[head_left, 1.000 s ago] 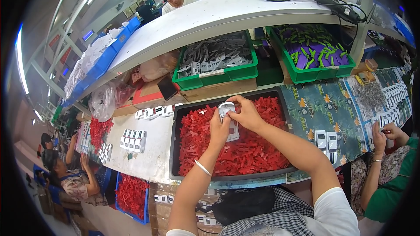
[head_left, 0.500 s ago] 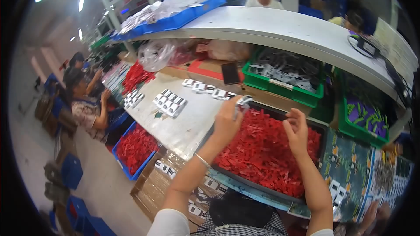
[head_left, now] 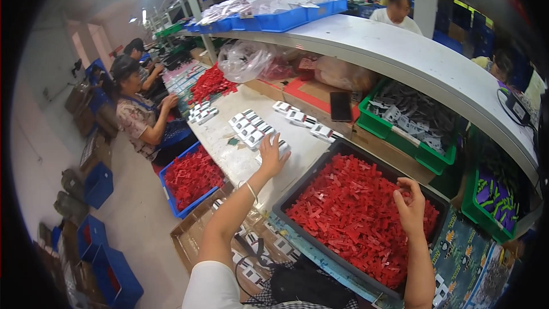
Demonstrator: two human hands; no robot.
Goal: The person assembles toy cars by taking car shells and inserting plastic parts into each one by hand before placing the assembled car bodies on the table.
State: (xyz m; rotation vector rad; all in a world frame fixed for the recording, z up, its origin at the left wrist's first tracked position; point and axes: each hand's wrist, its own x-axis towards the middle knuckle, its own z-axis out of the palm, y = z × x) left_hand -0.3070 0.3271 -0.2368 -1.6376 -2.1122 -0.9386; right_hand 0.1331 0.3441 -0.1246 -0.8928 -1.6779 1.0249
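My left hand (head_left: pixel 271 159) is at the near right end of a cluster of white toy cars (head_left: pixel 249 128) on the pale tabletop. Its fingers are around a white toy car (head_left: pixel 283 147), partly hidden behind them. Over the right side of a black tray (head_left: pixel 279 208) hovers my right hand (head_left: pixel 410 201), its fingers loosely bent and apart, with nothing in it. Small flat red plastic pieces (head_left: pixel 349 206) fill that tray. Several more white cars (head_left: pixel 301 118) stand in a row beyond the tray's far left corner.
Green bins (head_left: pixel 400 136) of grey parts and of green-and-purple parts (head_left: pixel 496 200) stand right. A dark phone (head_left: pixel 341 107) leans near a cardboard box. Below left are a blue bin (head_left: pixel 191 180) of red pieces and a carton (head_left: pixel 189 240) holding cars. Co-workers (head_left: pixel 140 109) sit left.
My left hand has moved left and down with the toy car, from over the tray to the car cluster. The view has turned left; my right hand stays over the tray.
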